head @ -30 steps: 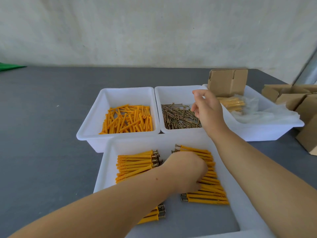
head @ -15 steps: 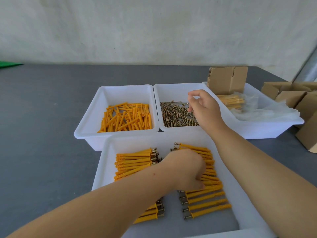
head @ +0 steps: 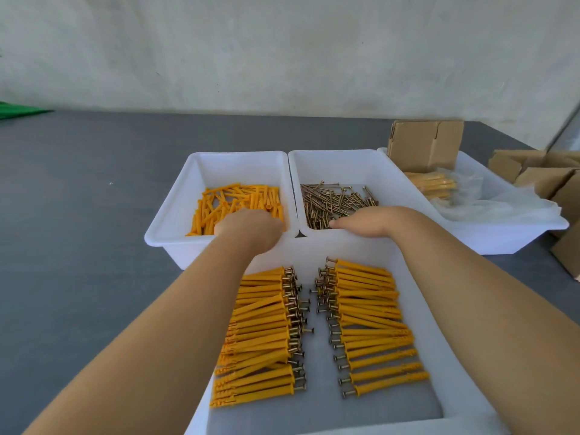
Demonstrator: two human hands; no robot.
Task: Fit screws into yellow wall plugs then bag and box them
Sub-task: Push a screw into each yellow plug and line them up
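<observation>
Yellow wall plugs lie loose in the left bin, where my left hand reaches down with its fingers hidden, so I cannot tell whether it grips one; my right hand lies flat, fingers extended, on the screws in the middle bin. I judge the step to be pickup of one plug and one screw, and the next move calls for isolating a single screw from the tangle and aligning its tip with the plug mouth. Assembled plugs fill the near tray in two rows, while the bagged plugs and cardboard box in the right bin lie clear of both reaches.
</observation>
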